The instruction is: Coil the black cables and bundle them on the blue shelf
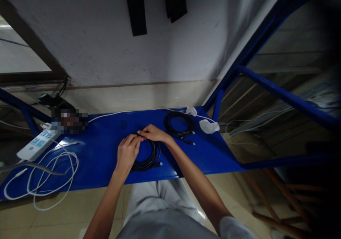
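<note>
A coiled black cable (153, 157) lies on the blue table, its light-tipped plug end pointing right near the front edge. My left hand (128, 149) rests over the coil's upper left side, fingers bent and closed on the cable. At the top of the same coil, my right hand (153, 133) pinches, its fingertips meeting those of my left hand. What exactly lies between the fingertips is hidden. To the right is a second black cable coil (178, 131) with its plugs toward the front, apart from both hands.
A white power strip (37, 144) and a tangled white cable (53, 171) occupy the left of the blue table (98, 160). Crumpled white pieces (209, 126) lie at the right end. Blue frame bars (218, 105) rise there, and a wall stands behind.
</note>
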{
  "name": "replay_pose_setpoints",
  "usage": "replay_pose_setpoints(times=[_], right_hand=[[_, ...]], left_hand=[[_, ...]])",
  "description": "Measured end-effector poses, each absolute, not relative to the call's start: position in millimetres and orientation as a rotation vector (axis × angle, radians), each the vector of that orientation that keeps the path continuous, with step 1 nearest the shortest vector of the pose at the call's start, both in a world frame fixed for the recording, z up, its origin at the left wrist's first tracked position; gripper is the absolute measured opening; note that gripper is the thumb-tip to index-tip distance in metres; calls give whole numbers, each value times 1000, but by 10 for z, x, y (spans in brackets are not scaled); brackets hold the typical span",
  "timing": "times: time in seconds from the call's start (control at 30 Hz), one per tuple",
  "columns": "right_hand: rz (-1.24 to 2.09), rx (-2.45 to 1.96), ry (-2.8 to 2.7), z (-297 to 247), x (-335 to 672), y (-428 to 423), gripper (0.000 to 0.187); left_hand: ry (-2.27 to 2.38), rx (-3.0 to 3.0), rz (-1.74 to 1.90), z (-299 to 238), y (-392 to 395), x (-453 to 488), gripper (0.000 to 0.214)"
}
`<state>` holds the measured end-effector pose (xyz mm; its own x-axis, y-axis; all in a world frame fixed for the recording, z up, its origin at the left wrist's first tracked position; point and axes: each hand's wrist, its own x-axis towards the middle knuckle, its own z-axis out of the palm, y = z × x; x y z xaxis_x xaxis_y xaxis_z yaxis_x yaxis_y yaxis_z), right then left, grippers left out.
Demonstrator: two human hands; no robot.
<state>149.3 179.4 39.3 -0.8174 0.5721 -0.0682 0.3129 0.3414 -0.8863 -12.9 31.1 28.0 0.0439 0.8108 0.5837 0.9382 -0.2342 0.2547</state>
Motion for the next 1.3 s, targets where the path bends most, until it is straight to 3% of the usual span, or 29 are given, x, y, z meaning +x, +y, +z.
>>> replay_pose_setpoints(times=[0.8,1.3], right_hand=[[1389,-754,-2401,404,1494,1813,56],[1425,-677,-2230,376,1459,1754,30]], left_hand=[[-1810,-2250,-764,341,358,-153,14],[-2469,-1850,-1813,282,409,-71,12]])
